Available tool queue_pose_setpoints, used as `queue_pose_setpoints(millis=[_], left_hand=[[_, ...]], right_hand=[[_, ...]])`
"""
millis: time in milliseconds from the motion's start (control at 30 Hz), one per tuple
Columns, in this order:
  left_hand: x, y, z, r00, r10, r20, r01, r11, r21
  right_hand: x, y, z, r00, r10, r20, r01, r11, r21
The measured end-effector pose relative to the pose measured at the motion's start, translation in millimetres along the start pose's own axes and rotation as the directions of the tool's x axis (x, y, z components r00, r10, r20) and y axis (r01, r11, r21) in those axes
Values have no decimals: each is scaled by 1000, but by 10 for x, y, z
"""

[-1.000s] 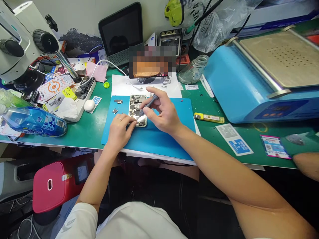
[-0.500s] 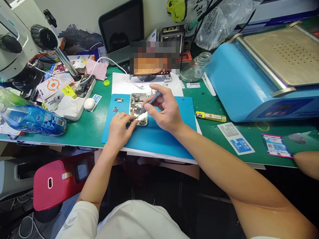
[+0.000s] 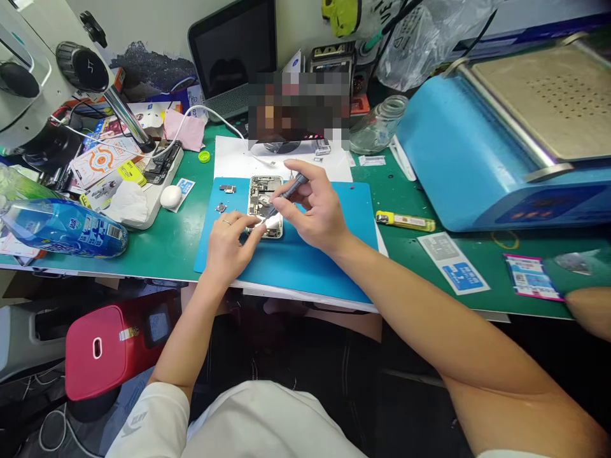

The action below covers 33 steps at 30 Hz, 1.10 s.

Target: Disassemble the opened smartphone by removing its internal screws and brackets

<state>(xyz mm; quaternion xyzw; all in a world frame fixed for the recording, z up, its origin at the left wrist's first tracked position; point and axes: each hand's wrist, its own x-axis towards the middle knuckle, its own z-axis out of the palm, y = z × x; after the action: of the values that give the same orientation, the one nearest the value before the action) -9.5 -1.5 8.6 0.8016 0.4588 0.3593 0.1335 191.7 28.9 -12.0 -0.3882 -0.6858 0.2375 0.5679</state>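
Observation:
An opened phone (image 3: 267, 183) lies on a blue mat (image 3: 305, 273), its inner parts exposed. My right hand (image 3: 317, 210) grips a dark grey screwdriver (image 3: 291, 188) like a pen, tilted so that its tip points down at the phone's lower half. Close to that tip, the thumb and forefinger of my left hand (image 3: 231, 245) come together over the phone's lower left edge. Whatever they pinch is too small or covered to make out. A bright silvery patch shows beside the fingertips. Two small loose phone parts (image 3: 228, 189) sit left of the phone on the mat.
A blue machine with a metal plate (image 3: 429, 159) fills the right side. Nearer stand a yellow tool (image 3: 405, 221) and a printed card (image 3: 453, 262). At left are a blue bottle (image 3: 71, 228), a microscope (image 3: 83, 67) and clutter. A glass jar (image 3: 377, 127) leans behind the mat.
My hands and the screwdriver have barely moved. The left fingertips have shifted very slightly over the phone, and the whole view has tilted a little.

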Motion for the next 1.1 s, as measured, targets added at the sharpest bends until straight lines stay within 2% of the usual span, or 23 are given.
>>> queue_pose_setpoints(millis=[167,300,400,633,1100], left_hand=[[-50,25,-39,999,-20,-49,22,999,46],[-238,51,-45,1000,-16,-1,16,977,212],[-357,79,-46,1000,-17,19,12,962,271],[-376,112,-52,997,-17,78,-5,959,285],[-379,134,-42,996,-24,84,-6,941,338]], right_hand=[[22,-29,-59,998,-56,26,58,996,-73],[45,-79,-114,992,-87,95,101,983,-152],[44,-87,-124,984,-127,126,147,974,-172],[13,-33,-87,977,-166,134,188,967,-174],[4,34,-59,961,-205,183,246,939,-239]])
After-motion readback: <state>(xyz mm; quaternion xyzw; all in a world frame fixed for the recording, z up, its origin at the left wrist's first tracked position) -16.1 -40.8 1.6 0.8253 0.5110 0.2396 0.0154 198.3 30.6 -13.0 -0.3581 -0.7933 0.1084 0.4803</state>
